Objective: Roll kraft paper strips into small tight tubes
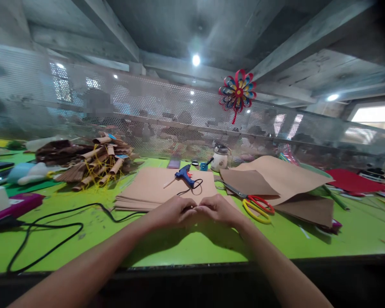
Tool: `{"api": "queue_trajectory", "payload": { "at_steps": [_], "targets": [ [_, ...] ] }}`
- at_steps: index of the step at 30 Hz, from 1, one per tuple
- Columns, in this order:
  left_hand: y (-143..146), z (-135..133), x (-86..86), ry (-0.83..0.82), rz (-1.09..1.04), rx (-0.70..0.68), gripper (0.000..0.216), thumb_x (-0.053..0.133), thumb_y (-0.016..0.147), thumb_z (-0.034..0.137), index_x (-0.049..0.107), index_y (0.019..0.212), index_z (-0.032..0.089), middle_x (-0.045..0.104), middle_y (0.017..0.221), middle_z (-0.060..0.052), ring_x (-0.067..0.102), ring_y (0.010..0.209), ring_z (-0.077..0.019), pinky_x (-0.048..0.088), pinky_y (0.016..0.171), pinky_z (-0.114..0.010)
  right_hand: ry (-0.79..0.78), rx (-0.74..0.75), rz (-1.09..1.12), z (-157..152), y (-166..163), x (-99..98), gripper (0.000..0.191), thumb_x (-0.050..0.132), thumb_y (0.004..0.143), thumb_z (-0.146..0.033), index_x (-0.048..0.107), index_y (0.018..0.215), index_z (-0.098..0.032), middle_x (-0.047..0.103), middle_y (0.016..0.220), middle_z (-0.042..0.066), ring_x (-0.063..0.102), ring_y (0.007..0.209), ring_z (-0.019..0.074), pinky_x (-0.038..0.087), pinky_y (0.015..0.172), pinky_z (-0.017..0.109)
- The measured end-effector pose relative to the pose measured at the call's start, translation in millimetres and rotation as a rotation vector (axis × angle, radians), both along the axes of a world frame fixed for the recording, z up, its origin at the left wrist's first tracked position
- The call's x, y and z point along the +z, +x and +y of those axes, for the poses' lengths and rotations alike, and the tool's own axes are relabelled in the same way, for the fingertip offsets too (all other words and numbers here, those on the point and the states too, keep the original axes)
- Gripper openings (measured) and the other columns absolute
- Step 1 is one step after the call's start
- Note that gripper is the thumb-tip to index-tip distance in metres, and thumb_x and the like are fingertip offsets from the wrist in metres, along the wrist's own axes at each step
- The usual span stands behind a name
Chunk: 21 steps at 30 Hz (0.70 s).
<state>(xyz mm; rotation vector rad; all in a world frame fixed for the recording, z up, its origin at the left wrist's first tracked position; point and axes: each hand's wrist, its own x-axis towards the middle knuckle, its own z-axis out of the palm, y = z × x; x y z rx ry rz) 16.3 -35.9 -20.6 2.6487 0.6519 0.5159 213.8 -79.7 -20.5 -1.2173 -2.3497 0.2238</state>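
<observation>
My left hand (176,211) and my right hand (217,208) meet at the fingertips over the near edge of a stack of brown kraft paper (147,188). The fingers of both are curled and pressed together; anything between them is too small or hidden to make out. Just beyond, a blue hot glue gun (185,175) lies on the stack, its black cord (114,218) trailing left. Close to the right hand are scissors (255,205) with one red and one yellow handle loop, lying partly on darker brown paper (248,182).
Tied brown paper bundles (99,164) with yellow strings sit at left, near a purple power strip (16,209). Brown sheets (285,177) and red paper (356,180) lie right. A white jar (218,160) stands before a perforated metal screen (167,124), where a paper flower (238,92) hangs.
</observation>
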Motion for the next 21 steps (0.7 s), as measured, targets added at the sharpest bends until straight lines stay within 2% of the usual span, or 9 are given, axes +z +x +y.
{"api": "queue_trajectory", "payload": {
  "at_steps": [7,13,21],
  "targets": [
    [-3.5,3.8,3.8,-0.041,0.061,0.060,0.036,0.038,0.086,0.041,0.062,0.087,0.014,0.061,0.075,-0.006,0.049,0.063,-0.0135,0.030,0.055,-0.021,0.047,-0.036,0.044,1.0,11.1,-4.1,0.027,0.044,0.086,-0.029,0.064,0.077,-0.013,0.065,0.068,0.004,0.053,0.059,0.0113,0.034,0.054,0.021],
    [0.2,1.7,2.0,-0.024,0.062,0.059,0.034,0.038,0.085,0.040,0.058,0.076,0.014,0.056,0.065,-0.003,0.044,0.056,-0.0118,0.026,0.050,-0.022,-0.004,-0.030,0.068,3.4,13.8,-4.7,0.029,0.044,0.086,-0.030,0.063,0.072,-0.012,0.060,0.061,0.002,0.049,0.054,0.0098,0.033,0.052,0.020],
    [-3.2,1.9,0.2,-0.368,0.027,-0.025,0.037,0.035,0.086,0.046,0.052,0.078,0.014,0.053,0.055,-0.001,0.047,0.048,-0.0104,0.031,0.047,-0.020,-0.192,-0.018,0.236,5.1,19.3,-4.2,0.033,0.049,0.082,-0.039,0.063,0.073,-0.011,0.053,0.060,0.001,0.043,0.053,0.0089,0.030,0.048,0.019]
  ]
}}
